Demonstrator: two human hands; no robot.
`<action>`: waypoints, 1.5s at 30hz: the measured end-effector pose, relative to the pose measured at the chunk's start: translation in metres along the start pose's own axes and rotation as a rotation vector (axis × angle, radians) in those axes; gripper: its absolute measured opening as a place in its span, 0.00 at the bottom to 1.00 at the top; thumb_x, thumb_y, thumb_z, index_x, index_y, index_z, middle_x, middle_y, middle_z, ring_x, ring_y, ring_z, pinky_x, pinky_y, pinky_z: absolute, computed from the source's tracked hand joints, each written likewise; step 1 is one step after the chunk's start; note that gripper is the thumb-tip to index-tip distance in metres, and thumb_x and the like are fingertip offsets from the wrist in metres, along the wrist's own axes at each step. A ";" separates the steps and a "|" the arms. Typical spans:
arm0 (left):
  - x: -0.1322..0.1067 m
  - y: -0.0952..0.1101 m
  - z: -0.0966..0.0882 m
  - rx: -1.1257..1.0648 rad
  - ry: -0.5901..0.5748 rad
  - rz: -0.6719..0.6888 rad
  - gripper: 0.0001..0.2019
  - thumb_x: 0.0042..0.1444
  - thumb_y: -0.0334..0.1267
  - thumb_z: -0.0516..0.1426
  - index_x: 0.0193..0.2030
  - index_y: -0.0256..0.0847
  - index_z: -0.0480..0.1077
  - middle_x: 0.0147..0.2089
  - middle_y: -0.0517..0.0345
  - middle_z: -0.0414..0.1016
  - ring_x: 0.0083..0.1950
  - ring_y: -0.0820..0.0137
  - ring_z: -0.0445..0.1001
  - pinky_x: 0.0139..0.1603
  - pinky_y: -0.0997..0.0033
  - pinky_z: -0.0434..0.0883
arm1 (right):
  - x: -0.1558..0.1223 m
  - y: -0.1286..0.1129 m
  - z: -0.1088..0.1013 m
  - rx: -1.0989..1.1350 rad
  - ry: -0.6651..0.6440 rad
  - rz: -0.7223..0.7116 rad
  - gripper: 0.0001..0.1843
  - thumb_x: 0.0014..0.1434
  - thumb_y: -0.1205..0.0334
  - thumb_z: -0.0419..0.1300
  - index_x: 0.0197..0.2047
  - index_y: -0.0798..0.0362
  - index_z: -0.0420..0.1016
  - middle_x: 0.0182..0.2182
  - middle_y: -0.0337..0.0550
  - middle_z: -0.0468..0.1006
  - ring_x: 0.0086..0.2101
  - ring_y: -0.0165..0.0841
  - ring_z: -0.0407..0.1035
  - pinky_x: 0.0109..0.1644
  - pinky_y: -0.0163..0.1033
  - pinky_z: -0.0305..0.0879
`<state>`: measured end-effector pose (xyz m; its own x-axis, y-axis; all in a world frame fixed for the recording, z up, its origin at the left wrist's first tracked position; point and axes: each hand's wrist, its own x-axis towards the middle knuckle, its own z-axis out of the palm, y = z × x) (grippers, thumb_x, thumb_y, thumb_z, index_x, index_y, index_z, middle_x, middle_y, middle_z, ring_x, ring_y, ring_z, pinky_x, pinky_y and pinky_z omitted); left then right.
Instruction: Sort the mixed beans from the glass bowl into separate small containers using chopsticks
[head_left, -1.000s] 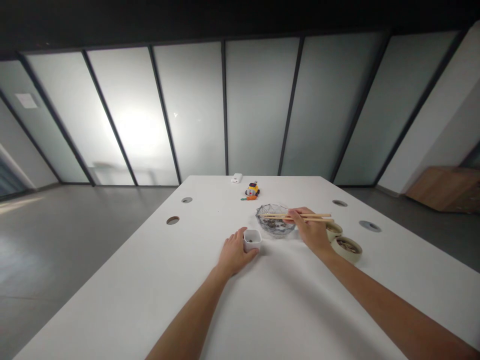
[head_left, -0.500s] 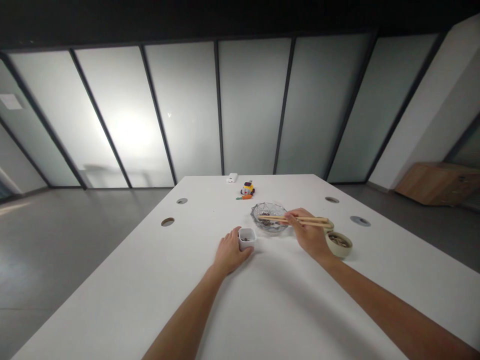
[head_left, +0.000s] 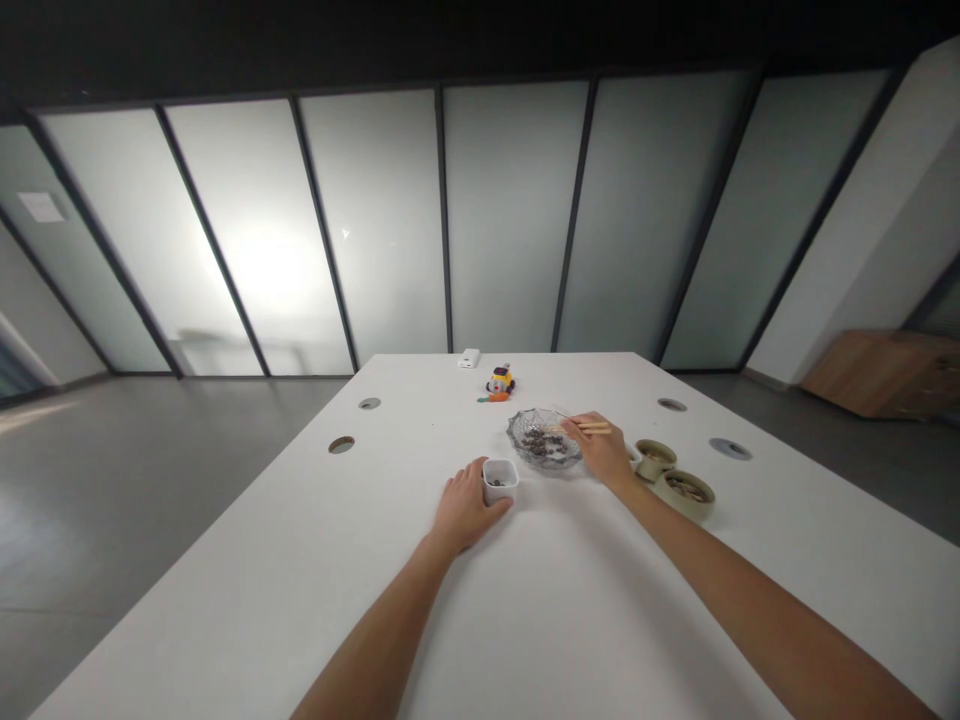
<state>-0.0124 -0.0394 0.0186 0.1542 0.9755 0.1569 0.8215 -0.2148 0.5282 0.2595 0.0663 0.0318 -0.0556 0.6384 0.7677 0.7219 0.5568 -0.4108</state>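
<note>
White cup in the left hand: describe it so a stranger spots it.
On the white table, find the clear glass bowl. Nearer and leftward, the left hand holds the white cup. Its squarish rim sets it apart from the round greenish bowls.

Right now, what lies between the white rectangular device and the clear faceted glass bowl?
In the head view, a yellow and grey toy vehicle and an orange toy carrot lie there, the carrot nearer the bowl.

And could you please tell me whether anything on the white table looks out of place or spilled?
I see no clear spill or damage. Slightly odd: a yellow-and-grey toy vehicle and an orange, green-tipped carrot-shaped piece sit just beyond the clear, faceted round bowl, unlike the nearby dishes.
</note>
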 end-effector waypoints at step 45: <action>-0.001 0.003 -0.004 0.014 -0.018 -0.028 0.28 0.58 0.49 0.61 0.64 0.46 0.62 0.60 0.52 0.76 0.61 0.56 0.73 0.60 0.62 0.66 | -0.031 -0.097 -0.058 0.187 -0.080 -0.017 0.24 0.70 0.41 0.52 0.33 0.46 0.79 0.32 0.47 0.81 0.35 0.42 0.76 0.41 0.46 0.74</action>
<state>-0.0119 -0.0409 0.0230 0.1410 0.9818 0.1272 0.8330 -0.1871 0.5207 0.2310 -0.0383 0.0762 -0.1267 0.6637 0.7372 0.5805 0.6522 -0.4875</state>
